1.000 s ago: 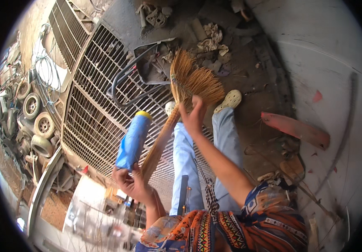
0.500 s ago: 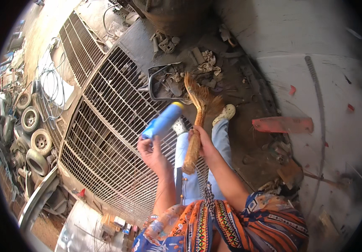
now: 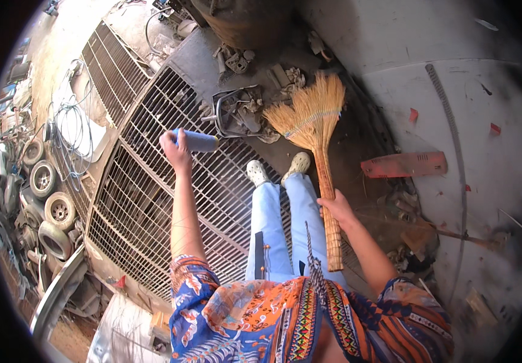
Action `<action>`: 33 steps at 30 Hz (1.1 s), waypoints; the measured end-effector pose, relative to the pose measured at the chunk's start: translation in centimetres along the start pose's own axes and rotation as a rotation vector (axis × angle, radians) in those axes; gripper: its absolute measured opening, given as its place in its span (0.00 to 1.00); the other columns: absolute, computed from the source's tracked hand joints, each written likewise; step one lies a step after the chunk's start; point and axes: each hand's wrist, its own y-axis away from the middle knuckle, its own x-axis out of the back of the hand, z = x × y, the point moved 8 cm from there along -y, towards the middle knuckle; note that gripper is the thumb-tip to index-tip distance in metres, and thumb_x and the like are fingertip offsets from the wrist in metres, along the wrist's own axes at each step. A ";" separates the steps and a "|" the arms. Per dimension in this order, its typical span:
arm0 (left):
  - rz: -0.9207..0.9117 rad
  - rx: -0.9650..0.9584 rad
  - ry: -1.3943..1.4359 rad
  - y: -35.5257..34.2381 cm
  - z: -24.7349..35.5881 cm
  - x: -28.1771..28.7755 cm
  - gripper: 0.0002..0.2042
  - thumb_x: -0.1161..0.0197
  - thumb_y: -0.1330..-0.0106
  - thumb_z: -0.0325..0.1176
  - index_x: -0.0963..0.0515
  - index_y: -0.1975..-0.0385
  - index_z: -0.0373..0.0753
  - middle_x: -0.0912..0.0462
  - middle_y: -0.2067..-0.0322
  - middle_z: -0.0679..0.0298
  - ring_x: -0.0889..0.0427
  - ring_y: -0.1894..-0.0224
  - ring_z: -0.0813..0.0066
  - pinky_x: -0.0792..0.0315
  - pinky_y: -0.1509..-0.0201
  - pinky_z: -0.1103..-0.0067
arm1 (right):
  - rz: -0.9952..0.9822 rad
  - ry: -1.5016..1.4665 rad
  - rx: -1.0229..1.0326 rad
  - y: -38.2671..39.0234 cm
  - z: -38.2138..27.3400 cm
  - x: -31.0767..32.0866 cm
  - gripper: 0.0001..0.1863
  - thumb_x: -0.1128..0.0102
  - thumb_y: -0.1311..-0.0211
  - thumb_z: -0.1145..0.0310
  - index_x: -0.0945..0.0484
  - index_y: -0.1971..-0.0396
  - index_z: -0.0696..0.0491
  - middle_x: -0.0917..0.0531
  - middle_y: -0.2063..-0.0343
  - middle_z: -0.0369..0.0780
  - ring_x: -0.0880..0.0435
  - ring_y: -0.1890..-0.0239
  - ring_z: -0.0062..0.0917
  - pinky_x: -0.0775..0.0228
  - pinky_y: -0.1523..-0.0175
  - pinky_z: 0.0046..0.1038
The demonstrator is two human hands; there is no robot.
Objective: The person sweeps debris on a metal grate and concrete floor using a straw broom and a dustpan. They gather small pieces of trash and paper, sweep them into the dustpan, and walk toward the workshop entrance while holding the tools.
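Observation:
My left hand (image 3: 177,152), raised over the metal grate (image 3: 152,181), is closed around one end of a blue cylinder (image 3: 200,142). The cylinder lies sideways and its yellow-rimmed end faces right; its exact kind does not show. On the right, my right hand (image 3: 338,209) grips the short wound handle of a straw broom (image 3: 316,115). The broom's bristles fan out away from me, above the dirt-covered floor. Beyond my feet, a black dustpan-like container (image 3: 238,111) holds scraps and debris.
Tyres and wheels (image 3: 55,209) are piled at the far left, near coiled cable (image 3: 70,139). A red plastic piece (image 3: 404,164) lies on the pale panel (image 3: 485,139) to the right. A large drum-like object (image 3: 242,21) stands at the far side.
My left hand has moved left and away from me with the blue cylinder. My right hand has carried the broom to the right, its bristles now turned broadly toward view.

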 end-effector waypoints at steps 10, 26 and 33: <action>-0.739 0.017 -0.515 0.8 0.5 -14.3 0.31 0.32 0.55 0.39 0.37 0.49 0.44 0.34 0.53 0.53 0.26 0.56 0.54 0.29 0.54 0.67 | 0.201 0.706 0.323 -2.2 4.1 9.7 0.19 0.36 0.57 0.69 0.33 0.66 0.58 0.23 0.76 0.48 0.22 0.77 0.37 0.30 0.72 0.36; -0.856 -0.067 -0.611 0.8 -2.8 -17.1 0.20 0.38 0.48 0.47 0.25 0.68 0.34 0.23 0.68 0.52 0.24 0.65 0.55 0.31 0.60 0.68 | 0.460 1.395 0.328 -29.4 -8.5 14.7 0.07 0.56 0.43 0.72 0.34 0.64 0.53 0.20 0.69 0.46 0.20 0.64 0.39 0.26 0.62 0.37; -0.906 0.037 -0.739 0.9 -4.7 -17.2 0.20 0.40 0.47 0.49 0.24 0.71 0.36 0.23 0.68 0.52 0.24 0.62 0.55 0.30 0.60 0.67 | 0.172 1.155 0.030 -22.7 3.7 11.1 0.21 0.41 0.53 0.70 0.35 0.58 0.57 0.22 0.63 0.49 0.23 0.58 0.43 0.29 0.55 0.39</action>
